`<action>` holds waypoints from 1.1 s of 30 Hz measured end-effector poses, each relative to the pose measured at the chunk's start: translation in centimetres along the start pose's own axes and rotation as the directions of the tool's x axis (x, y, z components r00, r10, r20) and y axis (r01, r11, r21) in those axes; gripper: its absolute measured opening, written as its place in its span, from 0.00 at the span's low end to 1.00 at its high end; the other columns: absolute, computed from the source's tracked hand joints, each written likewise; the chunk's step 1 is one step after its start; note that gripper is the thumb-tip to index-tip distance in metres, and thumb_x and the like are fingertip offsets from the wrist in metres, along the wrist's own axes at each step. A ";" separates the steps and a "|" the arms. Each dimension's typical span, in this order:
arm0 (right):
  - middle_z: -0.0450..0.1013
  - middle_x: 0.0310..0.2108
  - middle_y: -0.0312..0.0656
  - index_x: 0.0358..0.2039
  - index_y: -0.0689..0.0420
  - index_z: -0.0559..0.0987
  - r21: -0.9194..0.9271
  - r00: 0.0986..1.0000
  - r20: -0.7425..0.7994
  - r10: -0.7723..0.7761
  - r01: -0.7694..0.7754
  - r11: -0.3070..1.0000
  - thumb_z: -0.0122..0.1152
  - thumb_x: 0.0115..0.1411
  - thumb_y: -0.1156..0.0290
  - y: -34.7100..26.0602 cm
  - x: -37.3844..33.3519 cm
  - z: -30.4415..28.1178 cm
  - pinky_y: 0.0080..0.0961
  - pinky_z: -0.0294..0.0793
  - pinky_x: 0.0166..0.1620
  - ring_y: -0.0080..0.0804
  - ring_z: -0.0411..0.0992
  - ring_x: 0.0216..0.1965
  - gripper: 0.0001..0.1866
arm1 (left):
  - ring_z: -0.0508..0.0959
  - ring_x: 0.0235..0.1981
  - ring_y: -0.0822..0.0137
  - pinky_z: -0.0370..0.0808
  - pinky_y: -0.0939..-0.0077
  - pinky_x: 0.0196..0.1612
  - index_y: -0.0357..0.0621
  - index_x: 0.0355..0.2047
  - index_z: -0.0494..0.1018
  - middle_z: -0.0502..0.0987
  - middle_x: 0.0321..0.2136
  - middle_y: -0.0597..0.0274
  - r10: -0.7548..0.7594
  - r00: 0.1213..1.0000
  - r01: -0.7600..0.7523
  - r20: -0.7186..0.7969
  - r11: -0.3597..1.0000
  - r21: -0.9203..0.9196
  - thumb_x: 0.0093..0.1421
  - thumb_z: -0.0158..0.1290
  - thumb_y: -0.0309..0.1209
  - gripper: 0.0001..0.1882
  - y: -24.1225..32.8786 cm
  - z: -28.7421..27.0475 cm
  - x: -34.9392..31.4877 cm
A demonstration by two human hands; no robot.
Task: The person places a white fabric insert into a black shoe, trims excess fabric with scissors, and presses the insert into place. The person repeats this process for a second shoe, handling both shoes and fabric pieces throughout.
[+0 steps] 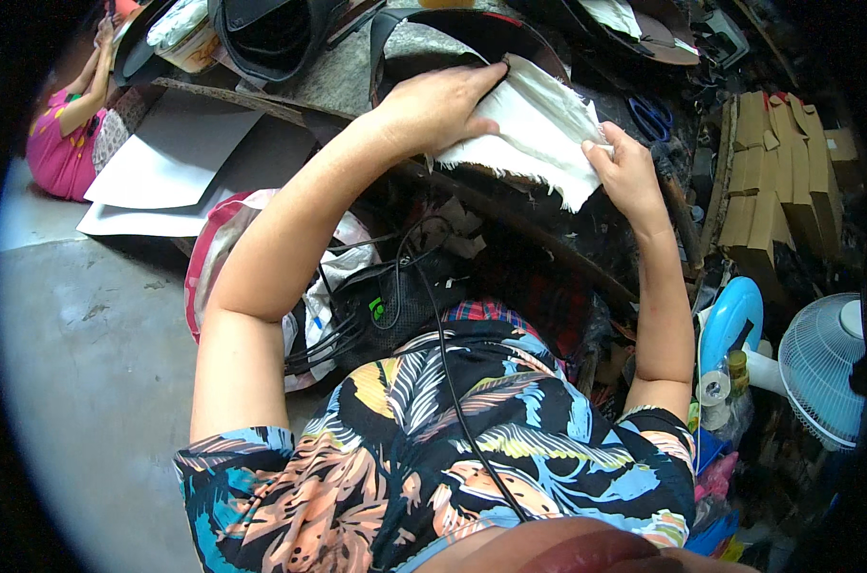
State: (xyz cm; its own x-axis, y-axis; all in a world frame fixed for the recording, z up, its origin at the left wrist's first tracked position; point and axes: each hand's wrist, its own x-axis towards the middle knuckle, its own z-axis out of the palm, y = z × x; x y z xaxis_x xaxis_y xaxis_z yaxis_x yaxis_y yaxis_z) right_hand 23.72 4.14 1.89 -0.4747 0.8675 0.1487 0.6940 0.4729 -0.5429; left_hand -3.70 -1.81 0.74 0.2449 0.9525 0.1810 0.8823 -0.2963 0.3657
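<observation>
A frayed piece of white cloth (539,129) is stretched between my two hands at the front of the workbench. My left hand (438,107) holds its left side, the fingers reaching toward the upper edge and the thumb lying over the cloth. At the right edge, my right hand (627,172) pinches the cloth between thumb and fingers. Just behind it stands a black round-walled piece (472,36), open at the top. The cloth partly hides this piece, and I cannot tell whether they are joined.
Blue-handled scissors (651,117) lie right of the cloth. Stacked brown cardboard pieces (763,191) and a fan (823,368) stand to the right. White sheets (171,162) lie at left, near another person in pink (61,153). A dark cable (448,382) runs down my front.
</observation>
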 end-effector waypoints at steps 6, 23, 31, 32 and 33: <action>0.76 0.42 0.43 0.51 0.52 0.76 -0.455 0.738 -0.342 -0.582 0.411 0.790 0.66 0.52 0.79 -5.0 1.8 -1.9 0.36 0.78 0.47 0.41 0.76 0.44 0.24 | 0.60 0.68 0.44 0.59 0.55 0.68 0.43 0.68 0.59 0.58 0.67 0.38 0.173 0.982 -0.186 0.074 0.952 0.245 0.56 0.58 0.61 0.48 0.2 0.6 -0.5; 0.74 0.39 0.42 0.39 0.58 0.80 -0.095 0.899 -0.217 -0.381 0.369 0.924 0.67 0.58 0.66 0.1 8.1 5.9 0.35 0.73 0.48 0.39 0.73 0.44 0.12 | 0.71 0.62 0.56 0.65 0.56 0.66 0.49 0.56 0.75 0.73 0.60 0.56 0.373 0.917 -0.341 0.140 0.917 -0.208 0.66 0.52 0.42 0.21 0.1 -1.9 -2.6; 0.76 0.36 0.38 0.34 0.56 0.82 -0.215 0.900 -0.165 -0.405 0.367 0.905 0.69 0.55 0.67 -1.9 5.9 4.3 0.33 0.76 0.44 0.36 0.75 0.40 0.09 | 0.79 0.49 0.51 0.76 0.60 0.51 0.44 0.54 0.72 0.76 0.50 0.53 -0.045 0.969 0.043 -0.244 0.999 -0.015 0.58 0.61 0.40 0.25 -0.4 0.6 4.2; 0.76 0.35 0.37 0.33 0.55 0.82 -0.252 0.878 -0.180 -0.444 0.395 0.884 0.70 0.54 0.67 -2.4 5.5 4.2 0.33 0.76 0.44 0.36 0.74 0.40 0.08 | 0.78 0.50 0.51 0.76 0.59 0.51 0.45 0.54 0.72 0.76 0.50 0.52 -0.049 0.974 0.050 -0.221 0.999 -0.003 0.57 0.61 0.40 0.27 -0.7 0.9 4.4; 0.75 0.34 0.37 0.32 0.53 0.83 -0.288 0.852 -0.209 -0.481 0.416 0.862 0.70 0.53 0.67 -2.8 5.3 4.2 0.33 0.76 0.43 0.37 0.74 0.39 0.07 | 0.78 0.51 0.51 0.76 0.59 0.52 0.45 0.55 0.72 0.76 0.49 0.51 -0.034 0.974 0.039 -0.224 0.999 0.017 0.56 0.62 0.40 0.28 -0.9 1.0 4.5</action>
State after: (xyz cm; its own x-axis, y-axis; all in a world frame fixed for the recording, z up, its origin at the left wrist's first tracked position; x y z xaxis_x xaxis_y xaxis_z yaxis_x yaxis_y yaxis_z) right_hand 17.00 6.75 0.78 -0.6245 0.5438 0.5606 0.5572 0.8132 -0.1680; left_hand -2.95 2.80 0.28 0.1182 0.9223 0.3679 0.8978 -0.2575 0.3574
